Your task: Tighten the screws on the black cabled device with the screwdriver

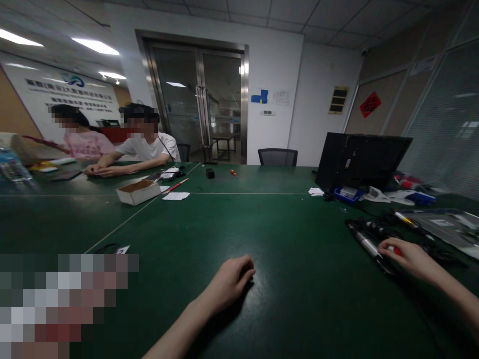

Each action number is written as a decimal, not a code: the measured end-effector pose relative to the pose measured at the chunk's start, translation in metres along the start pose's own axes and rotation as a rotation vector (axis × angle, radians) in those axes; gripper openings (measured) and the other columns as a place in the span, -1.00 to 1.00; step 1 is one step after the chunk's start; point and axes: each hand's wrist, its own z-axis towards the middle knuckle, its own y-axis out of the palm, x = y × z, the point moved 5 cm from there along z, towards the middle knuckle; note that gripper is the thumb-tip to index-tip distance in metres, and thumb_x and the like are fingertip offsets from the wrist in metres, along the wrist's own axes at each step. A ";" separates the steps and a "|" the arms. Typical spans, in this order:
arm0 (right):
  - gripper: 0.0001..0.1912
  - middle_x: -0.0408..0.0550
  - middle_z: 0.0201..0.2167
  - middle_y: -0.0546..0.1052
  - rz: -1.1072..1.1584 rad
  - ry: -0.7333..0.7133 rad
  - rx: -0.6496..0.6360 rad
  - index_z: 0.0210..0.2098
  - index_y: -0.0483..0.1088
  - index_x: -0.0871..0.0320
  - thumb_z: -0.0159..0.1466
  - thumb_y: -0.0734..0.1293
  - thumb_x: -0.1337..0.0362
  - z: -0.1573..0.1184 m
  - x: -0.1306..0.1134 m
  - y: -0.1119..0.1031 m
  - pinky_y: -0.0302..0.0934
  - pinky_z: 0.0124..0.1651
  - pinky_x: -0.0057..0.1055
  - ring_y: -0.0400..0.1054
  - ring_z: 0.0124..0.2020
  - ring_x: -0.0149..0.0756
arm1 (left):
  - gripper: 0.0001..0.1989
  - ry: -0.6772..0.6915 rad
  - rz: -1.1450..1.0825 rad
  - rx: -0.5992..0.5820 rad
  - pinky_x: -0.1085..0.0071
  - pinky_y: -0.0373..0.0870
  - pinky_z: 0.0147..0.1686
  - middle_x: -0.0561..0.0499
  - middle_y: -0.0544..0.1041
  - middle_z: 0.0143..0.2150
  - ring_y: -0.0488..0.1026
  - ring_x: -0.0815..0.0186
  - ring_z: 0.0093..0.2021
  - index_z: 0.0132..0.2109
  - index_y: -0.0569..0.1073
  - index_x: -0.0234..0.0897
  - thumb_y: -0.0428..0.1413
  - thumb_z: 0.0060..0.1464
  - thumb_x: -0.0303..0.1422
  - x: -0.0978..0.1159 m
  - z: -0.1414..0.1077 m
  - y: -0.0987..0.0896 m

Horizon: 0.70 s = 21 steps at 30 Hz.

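Resting hand, left: the left hand (235, 279) lies at the tabletop, fingers loosely closed inward, nothing visible in it.
Right hand: the right hand (409, 257) has thumb and fingers bent about a red object (393, 250); whether it is gripped, I cannot tell.
Beside it: a black-and-silver tool (368, 244) and dark cables.
Surface: glossy green tabletop (284, 224), crossed by pale seams.
Mid-table: an open white box (140, 198) and white paper (175, 196) at left, a black monitor (361, 162) at right.
Far side: an orange-handled screwdriver (234, 173), a mesh chair (278, 157), two seated people at left.
Room: steel-framed glass doors (174, 94), white walls, ceiling lights (95, 46).
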 end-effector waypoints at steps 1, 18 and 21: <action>-0.62 0.18 -0.26 0.62 0.004 -0.003 0.004 -0.36 0.52 0.13 0.19 0.19 0.03 -0.001 0.000 0.001 0.36 -0.14 -0.13 0.51 -0.25 0.02 | -0.80 -0.002 -0.001 -0.002 0.37 0.35 -0.22 -0.09 0.56 -0.22 0.47 0.20 -0.20 -0.20 0.46 -0.28 -0.03 0.29 -0.33 0.000 0.000 0.000; -0.55 0.17 -0.25 0.63 -0.110 0.062 -0.157 -0.28 0.54 0.17 0.18 0.19 -0.03 0.014 0.033 0.012 0.41 -0.25 -0.18 0.53 -0.29 0.03 | -0.84 -0.024 0.022 -0.044 0.36 0.36 -0.16 -0.09 0.56 -0.16 0.48 0.20 -0.15 -0.19 0.45 -0.28 0.01 0.30 -0.33 0.001 -0.001 -0.001; -0.60 0.14 -0.25 0.63 -0.127 0.024 -0.168 -0.30 0.55 0.14 0.19 0.21 0.01 0.016 0.033 0.011 0.42 -0.21 -0.19 0.54 -0.25 0.04 | -0.86 -0.017 0.024 -0.045 0.37 0.35 -0.16 -0.08 0.56 -0.16 0.48 0.21 -0.15 -0.18 0.44 -0.28 0.02 0.30 -0.34 0.001 -0.001 -0.001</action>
